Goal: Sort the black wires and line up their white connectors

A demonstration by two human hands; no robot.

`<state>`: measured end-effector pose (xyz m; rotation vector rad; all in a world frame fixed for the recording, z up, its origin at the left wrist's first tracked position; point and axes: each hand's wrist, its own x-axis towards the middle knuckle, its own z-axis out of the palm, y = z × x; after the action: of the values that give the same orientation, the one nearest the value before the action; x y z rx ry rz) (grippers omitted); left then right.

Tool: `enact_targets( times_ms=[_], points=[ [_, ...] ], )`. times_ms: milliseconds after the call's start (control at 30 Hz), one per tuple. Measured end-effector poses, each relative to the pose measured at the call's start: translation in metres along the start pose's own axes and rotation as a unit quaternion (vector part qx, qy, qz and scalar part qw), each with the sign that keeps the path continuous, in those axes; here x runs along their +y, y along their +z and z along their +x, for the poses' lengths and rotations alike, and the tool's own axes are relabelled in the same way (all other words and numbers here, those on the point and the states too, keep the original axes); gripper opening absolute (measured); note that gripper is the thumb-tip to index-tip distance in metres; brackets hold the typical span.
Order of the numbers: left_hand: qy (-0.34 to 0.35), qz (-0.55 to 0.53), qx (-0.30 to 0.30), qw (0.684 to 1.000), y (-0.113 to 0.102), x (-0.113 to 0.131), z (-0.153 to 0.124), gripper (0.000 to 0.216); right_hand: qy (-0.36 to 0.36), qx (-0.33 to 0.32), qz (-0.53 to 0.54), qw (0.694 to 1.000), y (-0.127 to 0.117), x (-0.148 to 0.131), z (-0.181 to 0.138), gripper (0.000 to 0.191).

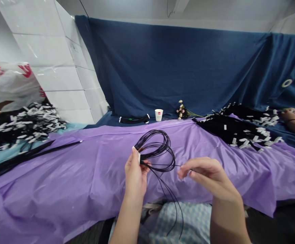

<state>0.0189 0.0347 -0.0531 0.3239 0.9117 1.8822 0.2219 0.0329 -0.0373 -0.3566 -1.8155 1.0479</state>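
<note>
My left hand [137, 169] is closed around the white-tagged end of a bundle of thin black cords [169, 149]. The cords fan out in loops to the right of the fingers, and a few loose ends hang down over my lap. To the right, my right hand [203, 171] has its fingers bent together, with a single black cord [177, 165] running from the bundle into them. Both hands are raised over the front of the purple-covered table [106, 162].
Heaps of black cords with white tags lie at left [27, 125] and right [241, 130]. A paper cup [159, 115], flowers [181, 110] and a black cord bundle [134, 119] stand or lie at the back. White boxes [50, 61] are stacked left; another person's hand [292, 115] is far right.
</note>
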Motion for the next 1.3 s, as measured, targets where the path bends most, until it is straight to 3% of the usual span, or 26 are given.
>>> enact_targets(
  times_ms=[200,333,467,667,867,1167,1300],
  points=[
    [-0.006,0.023,-0.009,1.0,-0.001,-0.003,0.0,0.05,-0.038,0.137,0.012,0.99,0.012,0.011,0.01,0.022],
    [-0.002,0.023,-0.013,1.0,-0.001,-0.003,0.0,0.05,-0.023,0.161,0.068,0.984,0.02,0.021,0.011,0.028],
    [0.005,0.03,-0.015,0.999,-0.001,-0.004,-0.002,0.05,0.0,0.203,0.075,0.976,0.036,0.02,0.013,0.021],
    [0.052,0.038,-0.042,0.997,0.0,-0.003,-0.008,0.047,-0.06,0.306,0.046,0.949,0.054,0.015,0.021,0.027],
    [0.066,0.039,-0.037,0.996,0.0,-0.004,-0.006,0.047,-0.091,0.312,-0.017,0.946,0.047,0.009,0.018,0.025],
    [0.045,0.017,-0.06,0.997,-0.001,-0.003,-0.007,0.047,-0.063,0.32,0.14,0.935,0.048,0.006,0.023,0.018],
    [0.01,0.009,-0.078,0.997,-0.001,0.001,-0.01,0.045,-0.031,0.335,0.129,0.933,0.046,0.018,0.025,0.019]
  ],
)
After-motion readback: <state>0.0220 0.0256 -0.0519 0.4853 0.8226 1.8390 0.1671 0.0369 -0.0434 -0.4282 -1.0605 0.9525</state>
